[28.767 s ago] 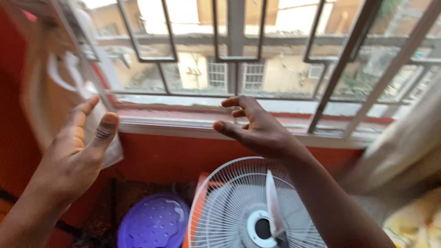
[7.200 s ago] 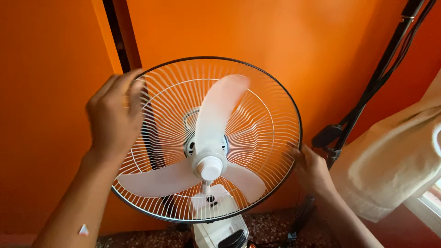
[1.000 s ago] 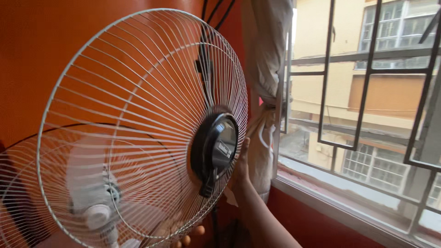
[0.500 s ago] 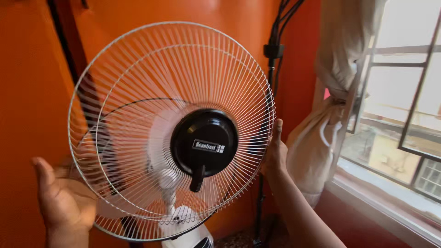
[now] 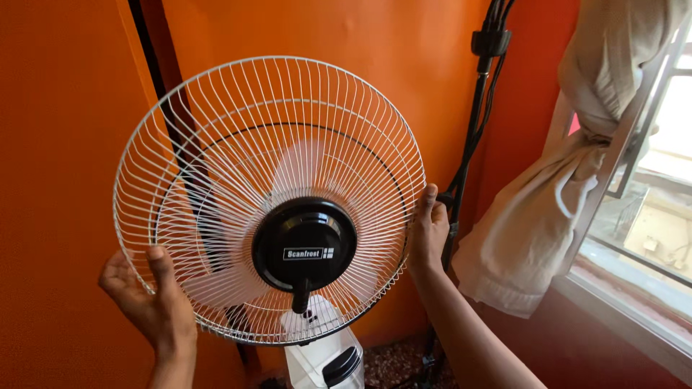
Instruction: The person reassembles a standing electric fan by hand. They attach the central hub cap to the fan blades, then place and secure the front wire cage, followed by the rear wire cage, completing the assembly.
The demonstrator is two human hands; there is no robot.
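Note:
I hold a round white wire fan guard (image 5: pixel 216 130) with a black centre cap (image 5: pixel 304 246) up in front of a white standing fan. My left hand (image 5: pixel 148 299) grips the guard's lower left rim. My right hand (image 5: pixel 428 230) holds its right rim. Behind the wires show the white fan blades (image 5: pixel 295 169) and the rear guard. The fan's white neck with a black knob (image 5: pixel 328 356) stands below.
An orange wall (image 5: pixel 65 108) is close behind the fan. Black cables (image 5: pixel 476 122) run down the corner. A beige curtain (image 5: pixel 548 209) is knotted up beside a barred window (image 5: pixel 649 180) at the right, with a ledge below.
The view has swung left and squared up on the fan. The guard now sits centred over the blades, and my left hand has closed on its lower rim.

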